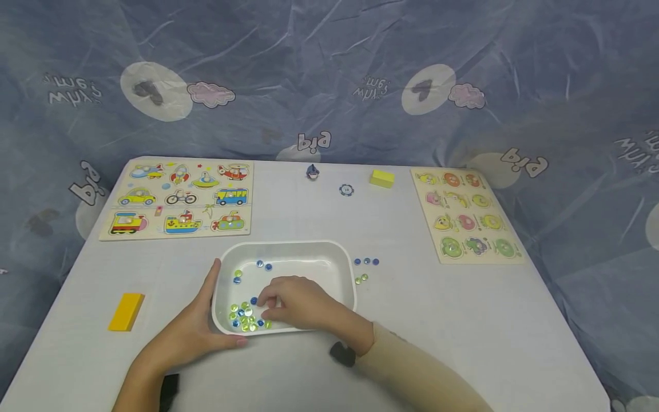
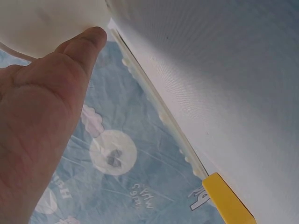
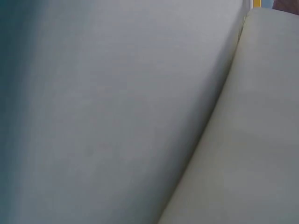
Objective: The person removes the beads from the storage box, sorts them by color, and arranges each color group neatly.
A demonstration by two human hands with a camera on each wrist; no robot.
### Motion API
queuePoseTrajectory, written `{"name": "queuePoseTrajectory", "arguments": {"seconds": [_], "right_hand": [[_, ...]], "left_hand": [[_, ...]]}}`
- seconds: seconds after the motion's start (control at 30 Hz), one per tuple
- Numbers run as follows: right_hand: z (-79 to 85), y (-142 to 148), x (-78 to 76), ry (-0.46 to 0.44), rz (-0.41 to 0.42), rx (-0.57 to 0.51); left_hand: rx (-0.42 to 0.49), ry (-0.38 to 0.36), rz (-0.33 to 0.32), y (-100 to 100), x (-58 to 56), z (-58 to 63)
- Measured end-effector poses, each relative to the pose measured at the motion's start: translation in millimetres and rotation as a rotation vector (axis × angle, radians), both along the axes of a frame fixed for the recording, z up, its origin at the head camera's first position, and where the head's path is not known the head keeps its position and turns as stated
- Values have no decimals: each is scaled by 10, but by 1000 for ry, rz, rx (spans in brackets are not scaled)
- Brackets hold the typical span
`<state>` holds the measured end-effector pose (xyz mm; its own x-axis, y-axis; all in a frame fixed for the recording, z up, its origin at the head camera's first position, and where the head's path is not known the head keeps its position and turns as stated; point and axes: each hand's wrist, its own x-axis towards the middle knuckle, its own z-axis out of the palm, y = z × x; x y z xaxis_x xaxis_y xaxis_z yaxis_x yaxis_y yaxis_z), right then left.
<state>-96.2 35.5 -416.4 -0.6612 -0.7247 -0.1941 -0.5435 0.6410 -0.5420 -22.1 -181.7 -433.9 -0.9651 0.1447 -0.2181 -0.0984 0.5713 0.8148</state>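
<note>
In the head view a white tray (image 1: 337, 286) holds blue and green glass gems (image 1: 244, 320), most of them gathered at its front left. My left hand (image 1: 193, 329) rests against the tray's front left corner, fingers straight along the left wall and thumb along the front rim. The left wrist view shows its straight fingers (image 2: 70, 63) touching the tray's underside or wall (image 2: 46, 18). My right hand (image 1: 296, 303) reaches into the tray with bent fingers, beside a blue gem (image 1: 254, 300). A small gap parts its thumb and forefinger; no gem shows between them. The right wrist view shows mostly sleeve (image 3: 243, 130).
Blue gems (image 1: 366, 261) and green gems (image 1: 361, 278) lie right of the tray. A vehicle puzzle board (image 1: 154, 229) lies back left, a fruit puzzle board (image 1: 484, 254) right. Further back are a small figurine (image 1: 312, 171), chip (image 1: 346, 190) and yellow block (image 1: 382, 178). An orange-yellow block (image 1: 126, 312) lies left.
</note>
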Motion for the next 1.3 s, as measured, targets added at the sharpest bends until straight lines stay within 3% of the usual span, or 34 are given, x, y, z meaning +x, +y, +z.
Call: {"name": "queuePoseTrajectory", "arguments": {"seconds": [0.37, 1.3], "right_hand": [[-109, -62, -46, -5, 48, 33], [-110, -95, -48, -50, 122, 19]], "left_hand": [[7, -6, -4, -1, 4, 4], [12, 3, -2, 2, 2, 10]]}}
